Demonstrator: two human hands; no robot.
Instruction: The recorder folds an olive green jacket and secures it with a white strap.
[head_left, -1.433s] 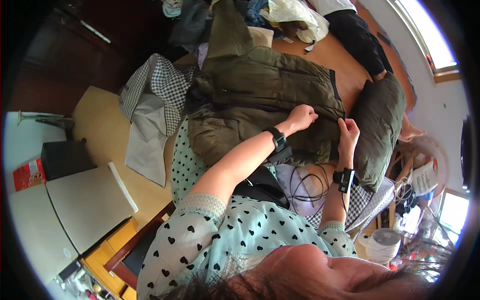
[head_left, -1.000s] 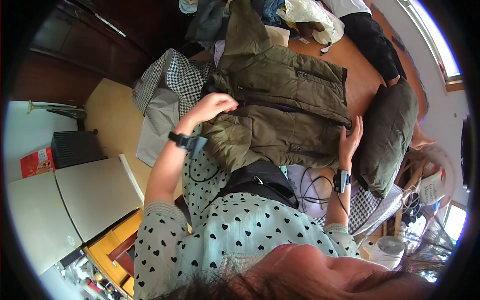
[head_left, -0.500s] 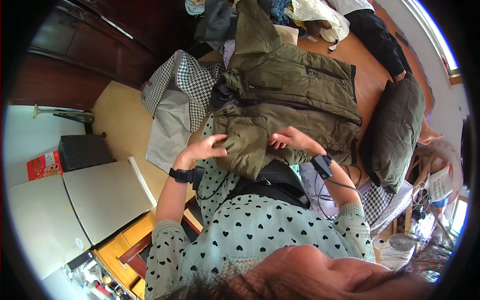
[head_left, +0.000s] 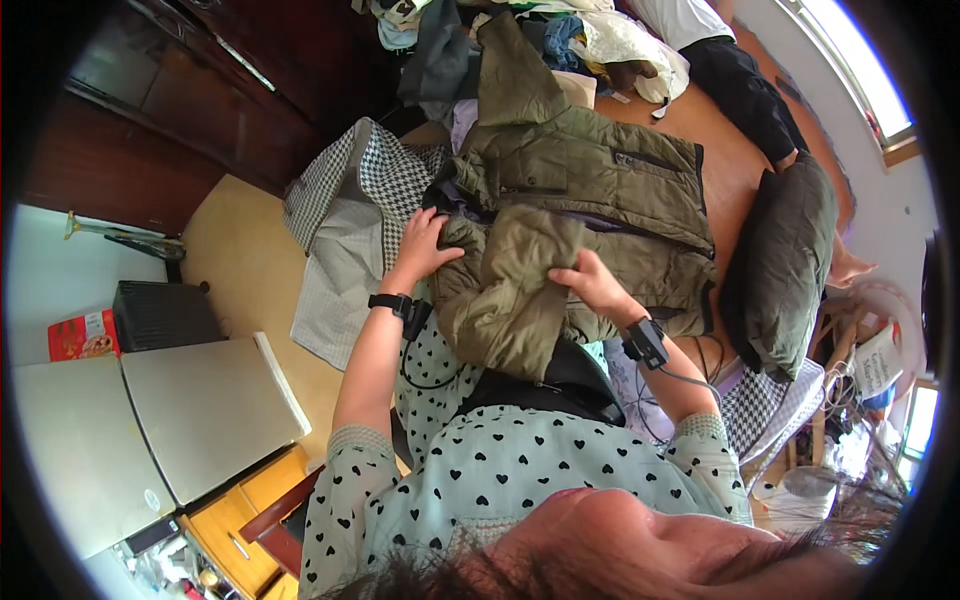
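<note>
An olive green padded jacket [head_left: 600, 190] lies spread on a wooden surface in front of me, its near sleeve [head_left: 505, 290] folded across the body. My left hand [head_left: 425, 245] grips the jacket's left edge by the sleeve fold. On the folded sleeve's right side my right hand [head_left: 585, 280] presses down with its fingers curled on the fabric. Both wrists wear black bands, the right one with a cable.
A black-and-white checked cloth [head_left: 350, 230] lies left of the jacket. A dark green cushion [head_left: 790, 260] sits to the right. Piled clothes [head_left: 560, 30] lie beyond. A white fridge [head_left: 150, 420] and a black box [head_left: 165, 315] stand at left.
My left hand swung out to the left, then came back to the jacket's left edge. The near sleeve has been folded over the body, and my right hand moved onto it.
</note>
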